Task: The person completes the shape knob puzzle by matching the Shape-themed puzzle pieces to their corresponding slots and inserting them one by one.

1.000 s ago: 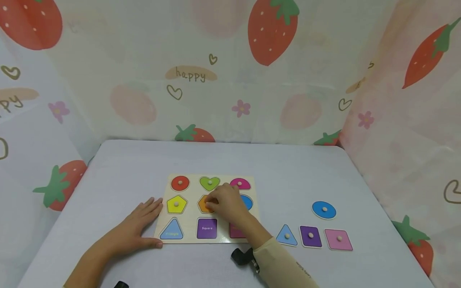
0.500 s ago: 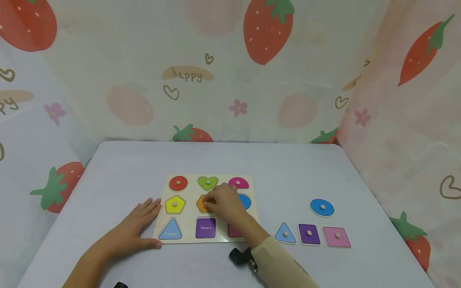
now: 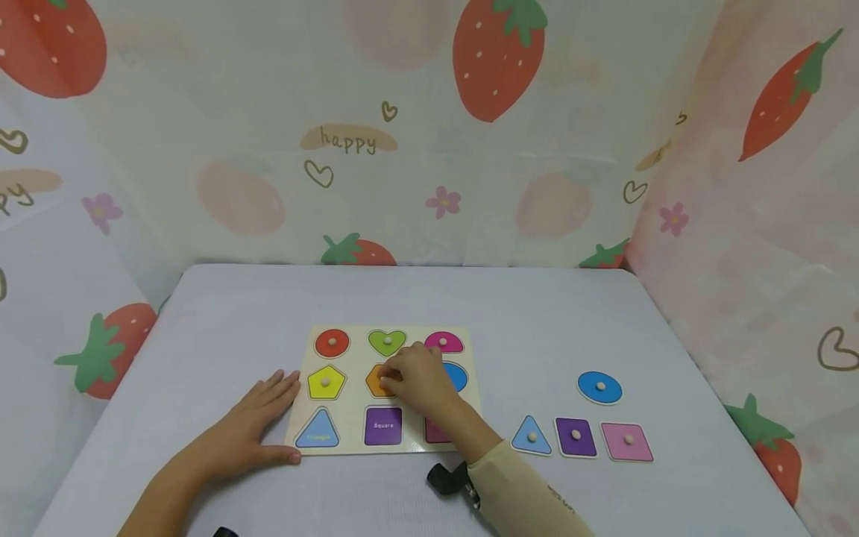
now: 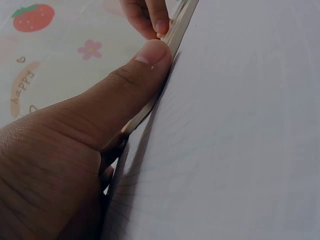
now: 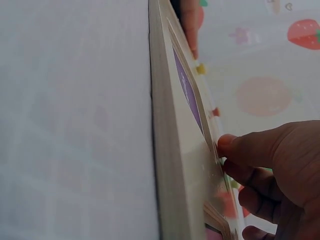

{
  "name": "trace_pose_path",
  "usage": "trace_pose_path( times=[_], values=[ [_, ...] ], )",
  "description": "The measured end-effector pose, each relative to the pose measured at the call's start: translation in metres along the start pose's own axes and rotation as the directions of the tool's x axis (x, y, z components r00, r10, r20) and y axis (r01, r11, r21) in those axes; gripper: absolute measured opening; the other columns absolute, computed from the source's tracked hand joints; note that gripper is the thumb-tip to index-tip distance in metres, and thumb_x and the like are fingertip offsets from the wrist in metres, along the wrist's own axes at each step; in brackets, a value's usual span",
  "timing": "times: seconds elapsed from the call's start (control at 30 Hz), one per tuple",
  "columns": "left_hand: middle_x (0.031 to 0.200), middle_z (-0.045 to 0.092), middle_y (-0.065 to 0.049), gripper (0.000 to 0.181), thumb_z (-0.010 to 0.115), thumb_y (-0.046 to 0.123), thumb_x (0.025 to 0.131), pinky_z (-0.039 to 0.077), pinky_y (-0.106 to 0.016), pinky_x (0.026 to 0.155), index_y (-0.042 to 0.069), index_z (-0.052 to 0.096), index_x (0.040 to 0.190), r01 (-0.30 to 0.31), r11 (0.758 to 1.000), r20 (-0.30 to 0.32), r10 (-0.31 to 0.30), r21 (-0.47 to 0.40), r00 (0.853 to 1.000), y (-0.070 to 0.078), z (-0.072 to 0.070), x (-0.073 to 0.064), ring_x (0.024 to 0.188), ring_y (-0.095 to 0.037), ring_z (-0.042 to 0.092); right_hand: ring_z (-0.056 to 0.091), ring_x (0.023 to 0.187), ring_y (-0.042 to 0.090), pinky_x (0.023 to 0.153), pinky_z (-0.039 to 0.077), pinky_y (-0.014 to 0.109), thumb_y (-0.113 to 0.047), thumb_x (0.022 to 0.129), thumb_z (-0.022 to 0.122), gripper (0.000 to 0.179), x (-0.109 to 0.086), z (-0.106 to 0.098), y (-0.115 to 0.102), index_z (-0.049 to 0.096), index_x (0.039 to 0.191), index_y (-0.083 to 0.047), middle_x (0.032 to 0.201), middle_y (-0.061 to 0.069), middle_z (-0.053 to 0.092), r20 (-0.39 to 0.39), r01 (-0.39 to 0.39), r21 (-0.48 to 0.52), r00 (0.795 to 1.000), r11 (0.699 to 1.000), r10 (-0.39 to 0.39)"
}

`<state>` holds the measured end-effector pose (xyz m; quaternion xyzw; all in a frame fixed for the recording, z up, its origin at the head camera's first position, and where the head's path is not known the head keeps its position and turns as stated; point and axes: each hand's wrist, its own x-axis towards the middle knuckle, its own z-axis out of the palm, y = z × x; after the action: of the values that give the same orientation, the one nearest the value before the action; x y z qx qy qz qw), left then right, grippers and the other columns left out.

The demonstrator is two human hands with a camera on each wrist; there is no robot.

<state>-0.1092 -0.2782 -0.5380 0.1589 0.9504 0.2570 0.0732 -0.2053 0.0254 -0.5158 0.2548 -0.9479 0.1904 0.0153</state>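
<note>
A cream puzzle board [image 3: 356,403] lies on the table in the head view. My right hand [image 3: 421,380] reaches over its middle, thumb and fingertips pinching the knob of the orange hexagon piece [image 3: 376,380], which they partly cover. The hexagon sits in the centre slot. My left hand [image 3: 258,425] rests at the board's left edge with straight fingers; its thumb [image 4: 125,85] lies along that edge in the left wrist view. Knobbed pieces fill the red circle [image 3: 332,343], green heart [image 3: 387,343], magenta semicircle [image 3: 444,342] and yellow pentagon [image 3: 326,382] places. Triangle, square, blue oval and pink slots show no knobs.
Right of the board lie a blue oval piece [image 3: 600,388], a light blue triangle piece [image 3: 532,436], a purple square piece [image 3: 575,438] and a pink parallelogram-like piece [image 3: 627,442]. A strawberry-print curtain [image 3: 416,89] surrounds the white table [image 3: 537,313].
The head view has shifted slightly. Both hands keep their places on the board, and the loose pieces have not moved.
</note>
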Motion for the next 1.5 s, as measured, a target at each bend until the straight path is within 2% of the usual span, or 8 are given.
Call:
trace_pose_path(
  times=[0.2,0.43,0.6,0.8,0.9,1.1,1.3,1.5],
  values=[
    [0.171,0.024,0.002,0.12,0.073,0.079,0.069,-0.006,-0.026,0.127,0.016,0.033,0.162,-0.002,1.0,0.003,0.002,0.003,1.0,0.001,-0.001,0.0,0.159,-0.032,0.01,0.054,0.09,0.01,0.086,0.041,0.037,-0.035,0.092,0.078,0.017,0.001,-0.003,-0.002,0.082,0.105,-0.026,0.091,-0.014,0.074,0.033,-0.021,0.005,0.999,1.0,0.021],
    [0.171,0.024,0.002,0.121,0.074,0.079,0.069,-0.011,-0.015,0.122,0.015,0.032,0.162,-0.009,1.0,-0.004,0.009,-0.004,1.0,-0.003,0.001,0.001,0.159,-0.032,0.01,0.053,0.089,0.01,0.088,0.042,0.038,-0.032,0.091,0.079,0.019,0.001,-0.013,-0.004,0.082,0.108,-0.023,0.087,-0.014,0.073,0.068,-0.011,0.048,0.998,0.999,0.008],
    [0.171,0.023,0.002,0.12,0.074,0.078,0.069,-0.01,-0.017,0.123,0.015,0.032,0.162,-0.016,1.0,-0.006,0.016,-0.003,1.0,-0.004,0.004,0.002,0.16,-0.031,0.01,0.054,0.09,0.01,0.096,0.046,0.045,-0.031,0.091,0.079,0.021,-0.003,-0.028,-0.002,0.082,0.11,-0.023,0.086,-0.015,0.072,0.083,0.011,0.054,0.996,0.999,-0.015],
    [0.171,0.023,0.002,0.12,0.075,0.078,0.069,-0.002,-0.031,0.129,0.015,0.032,0.162,0.003,1.0,-0.004,-0.003,0.0,1.0,-0.002,0.003,0.002,0.16,-0.031,0.01,0.061,0.095,0.012,0.087,0.05,0.03,-0.023,0.092,0.079,0.021,-0.013,-0.045,0.005,0.08,0.112,-0.019,0.094,-0.012,0.075,0.076,0.071,0.069,0.994,0.995,-0.076],
    [0.171,0.023,0.002,0.12,0.074,0.079,0.069,0.004,-0.042,0.13,0.016,0.032,0.162,0.016,1.0,0.006,-0.016,0.003,1.0,-0.001,0.001,0.002,0.16,-0.03,0.009,0.064,0.097,0.014,0.088,0.051,0.03,-0.02,0.091,0.079,0.021,-0.02,-0.047,0.012,0.08,0.112,-0.018,0.096,-0.01,0.076,0.052,0.092,0.075,0.994,0.993,-0.096],
    [0.171,0.023,0.002,0.121,0.074,0.079,0.068,0.003,-0.042,0.13,0.015,0.032,0.162,0.018,1.0,0.008,-0.018,-0.001,1.0,-0.001,0.004,0.003,0.16,-0.031,0.009,0.062,0.106,0.014,0.099,0.045,0.043,-0.024,0.091,0.079,0.021,-0.037,-0.056,0.029,0.08,0.112,-0.021,0.1,-0.011,0.075,-0.005,0.13,0.016,0.992,0.991,-0.13],
    [0.171,0.023,0.001,0.122,0.076,0.078,0.067,0.013,-0.057,0.127,0.016,0.032,0.162,0.032,0.999,0.019,-0.032,-0.006,0.999,0.003,0.002,0.003,0.159,-0.032,0.009,0.059,0.107,0.015,0.1,0.044,0.044,-0.024,0.088,0.083,0.02,-0.059,-0.067,0.049,0.08,0.108,-0.021,0.103,-0.011,0.075,-0.08,0.109,0.022,0.991,0.994,-0.107],
    [0.171,0.024,0.0,0.121,0.076,0.078,0.067,0.015,-0.062,0.125,0.016,0.032,0.162,0.037,0.999,0.019,-0.037,0.005,0.999,0.005,-0.002,0.002,0.159,-0.034,0.009,0.061,0.108,0.015,0.099,0.047,0.044,-0.019,0.085,0.085,0.022,-0.076,-0.075,0.066,0.08,0.106,-0.02,0.103,-0.009,0.075,-0.179,0.161,0.019,0.972,0.987,-0.155]
  ],
)
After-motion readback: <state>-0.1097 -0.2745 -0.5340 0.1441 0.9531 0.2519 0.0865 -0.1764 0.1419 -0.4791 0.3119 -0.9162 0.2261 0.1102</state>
